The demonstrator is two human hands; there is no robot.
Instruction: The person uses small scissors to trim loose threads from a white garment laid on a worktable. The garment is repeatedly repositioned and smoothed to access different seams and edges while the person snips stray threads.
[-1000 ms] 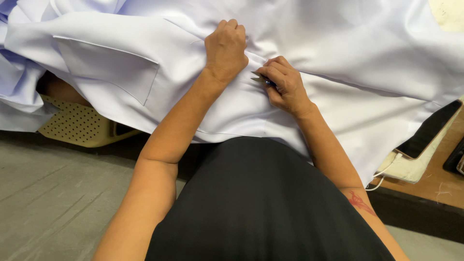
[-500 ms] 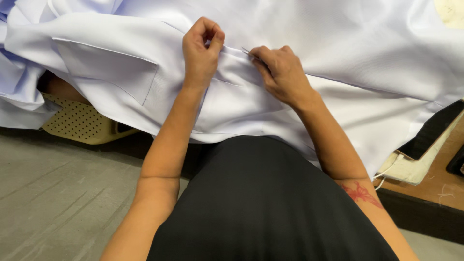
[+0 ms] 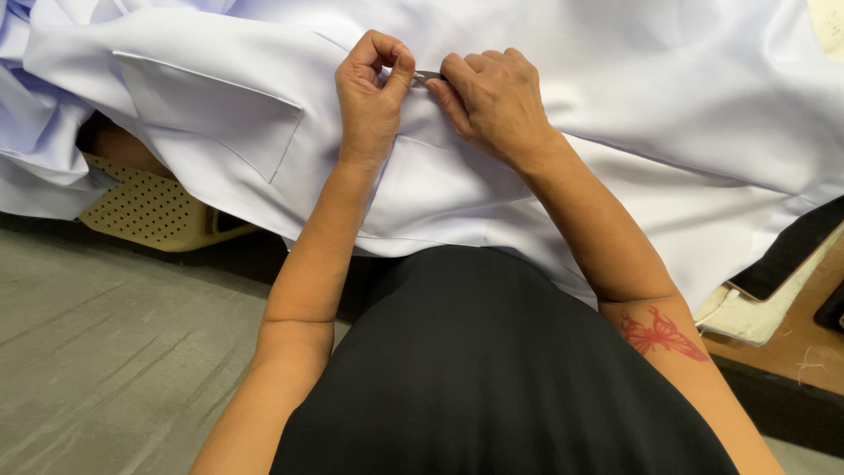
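Your left hand (image 3: 374, 97) sits at about 12 o'clock in the view, fingers curled tight, thumb pressed against the forefinger, pinching a fold of the white garment (image 3: 615, 97). Your right hand (image 3: 492, 101) is just beside it at 1 o'clock, knuckles up, fingers bent down onto the cloth. Between the two hands a small dark metal tool (image 3: 428, 77) shows, only its end visible; the right thumb and forefinger close on it, and its tip meets the left thumb. What kind of tool it is cannot be told.

The white garment spreads across the whole top of the view, from 9 o'clock round to 3 o'clock, draped over the table edge and touching your lap. A patch pocket (image 3: 207, 110) lies flat on it at 10 o'clock, well left of the left hand.

Under the cloth at 9 o'clock, a cream perforated basket (image 3: 145, 211) pokes out. Grey floor (image 3: 114, 352) fills 7 to 8 o'clock. Your black clothing (image 3: 492, 369) takes up 6 o'clock. At 4 o'clock, a brown wooden table edge (image 3: 791, 352), with a flat black object (image 3: 787, 251) lying near the garment's hem. A red butterfly tattoo (image 3: 659, 334) marks your right forearm.
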